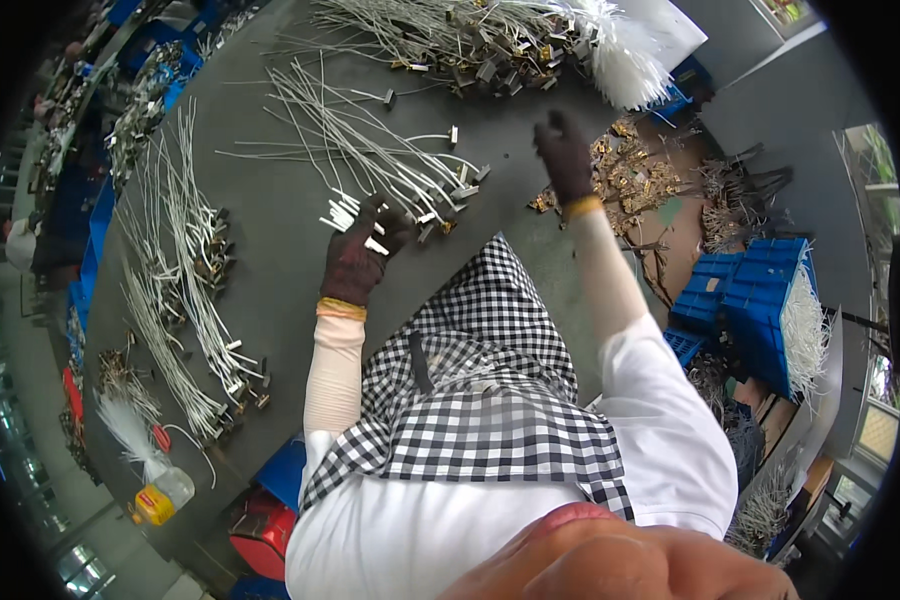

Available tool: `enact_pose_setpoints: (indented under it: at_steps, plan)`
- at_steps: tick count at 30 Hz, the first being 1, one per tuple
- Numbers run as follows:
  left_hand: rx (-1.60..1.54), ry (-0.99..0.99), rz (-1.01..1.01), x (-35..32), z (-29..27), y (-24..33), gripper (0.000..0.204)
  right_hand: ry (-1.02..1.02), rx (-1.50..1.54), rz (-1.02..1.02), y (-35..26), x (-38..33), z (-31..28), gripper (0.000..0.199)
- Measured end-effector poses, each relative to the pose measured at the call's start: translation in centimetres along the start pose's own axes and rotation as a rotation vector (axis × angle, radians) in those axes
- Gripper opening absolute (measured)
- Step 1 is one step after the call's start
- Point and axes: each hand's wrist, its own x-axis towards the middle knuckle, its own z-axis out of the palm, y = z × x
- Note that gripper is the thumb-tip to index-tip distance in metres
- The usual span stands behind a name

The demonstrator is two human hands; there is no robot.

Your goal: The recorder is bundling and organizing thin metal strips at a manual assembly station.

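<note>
My left hand [363,255], in a dark glove with a yellow cuff, is closed round several short white stick-like pieces [342,212] that poke out past the fingers. Just beyond it lies a loose bunch of white cables [345,140], their small metal-and-white connector ends [455,190] pointing toward me. My right hand [564,160], gloved the same way, is over the grey table [490,110] at the left edge of a heap of small brass-coloured parts [635,175]. Its fingers are bent and slightly apart, with nothing visible between them.
A large pile of connector-ended cables [470,45] spreads along the far edge beside a white fibre bundle [625,60]. More cables [185,290] lie at left, near a clear bottle with a yellow label [160,497]. Blue crates [760,290] stand at right; a red bag [260,535] sits below.
</note>
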Motion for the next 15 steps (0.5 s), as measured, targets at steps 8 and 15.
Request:
enact_pose_setpoints:
  at_steps: [8,15]
  plan:
    - [-0.052,-0.201,-0.126,0.8,3.5,-2.6,0.036,0.084,-0.579,-0.097,-2.1,8.8,2.4,0.043]
    - [-0.104,-0.269,-0.170,3.1,7.1,-4.9,0.029,-0.091,0.212,0.287,1.2,1.1,-3.9,0.030]
